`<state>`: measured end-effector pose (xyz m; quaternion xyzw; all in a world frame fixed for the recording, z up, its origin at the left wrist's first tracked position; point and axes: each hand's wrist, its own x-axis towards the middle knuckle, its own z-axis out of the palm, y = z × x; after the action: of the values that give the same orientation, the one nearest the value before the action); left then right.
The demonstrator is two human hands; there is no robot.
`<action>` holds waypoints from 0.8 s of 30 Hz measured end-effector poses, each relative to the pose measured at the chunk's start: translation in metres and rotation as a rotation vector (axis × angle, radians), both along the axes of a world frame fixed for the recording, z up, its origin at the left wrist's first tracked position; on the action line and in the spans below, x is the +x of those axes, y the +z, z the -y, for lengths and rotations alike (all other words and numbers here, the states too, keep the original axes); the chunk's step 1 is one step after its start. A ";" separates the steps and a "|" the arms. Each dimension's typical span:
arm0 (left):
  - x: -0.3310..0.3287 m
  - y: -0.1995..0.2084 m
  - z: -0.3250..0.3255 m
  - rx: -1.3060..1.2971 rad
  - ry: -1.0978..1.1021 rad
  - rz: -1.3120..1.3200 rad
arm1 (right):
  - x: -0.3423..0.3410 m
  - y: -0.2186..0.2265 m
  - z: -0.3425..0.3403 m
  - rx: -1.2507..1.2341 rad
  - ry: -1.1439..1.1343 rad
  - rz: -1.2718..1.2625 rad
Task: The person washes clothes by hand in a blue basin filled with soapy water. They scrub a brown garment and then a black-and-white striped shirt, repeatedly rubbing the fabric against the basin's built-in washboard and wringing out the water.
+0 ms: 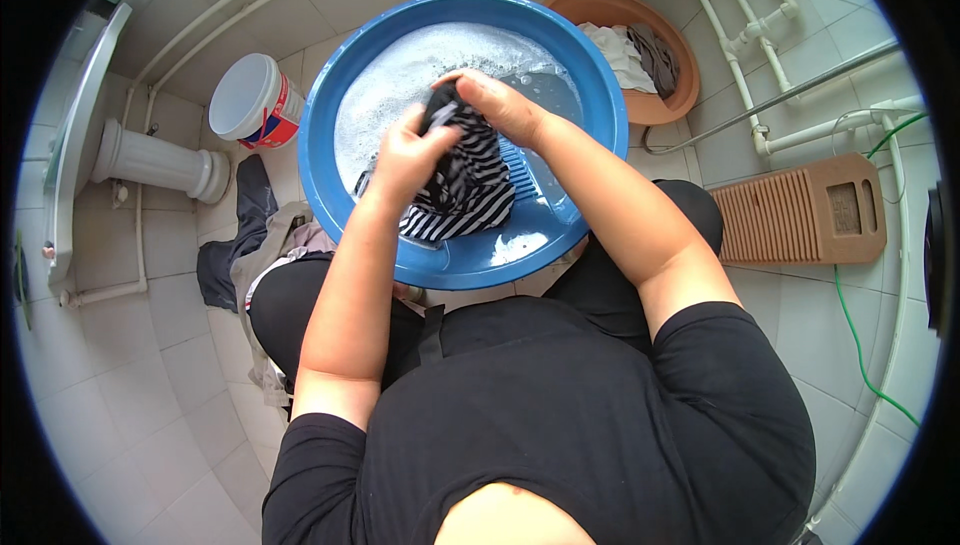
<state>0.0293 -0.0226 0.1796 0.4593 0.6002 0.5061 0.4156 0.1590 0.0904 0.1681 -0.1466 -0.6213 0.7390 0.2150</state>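
A black-and-white striped garment hangs from my two hands over a large round blue washtub. Its lower part rests on the ribbed washboard surface built into the tub's near side. My left hand is closed on the cloth from the left, with its fingers partly blurred. From the upper right my right hand grips the bunched dark top end of the same garment. White suds cover much of the water behind my hands; greyish water shows at the right.
An orange-brown basin with white and dark cloth stands behind the tub at right. A brown washboard lies right of my knee. On the left are a white bucket, dark clothes on the floor and a sink pedestal. Pipes line the walls.
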 end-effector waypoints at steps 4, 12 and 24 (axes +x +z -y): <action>-0.019 0.008 0.000 0.252 0.113 0.826 | 0.007 -0.067 -0.021 0.847 0.166 0.689; -0.003 -0.041 -0.009 0.109 0.768 0.359 | -0.025 -0.032 0.043 -0.066 -0.292 -0.021; 0.018 -0.061 -0.004 0.012 0.511 0.763 | -0.032 -0.031 0.070 0.524 -0.718 0.185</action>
<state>0.0477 -0.0187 0.1188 0.0796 0.4952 0.7289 0.4660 0.1271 0.0201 0.1372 -0.3588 -0.7139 0.4191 0.4312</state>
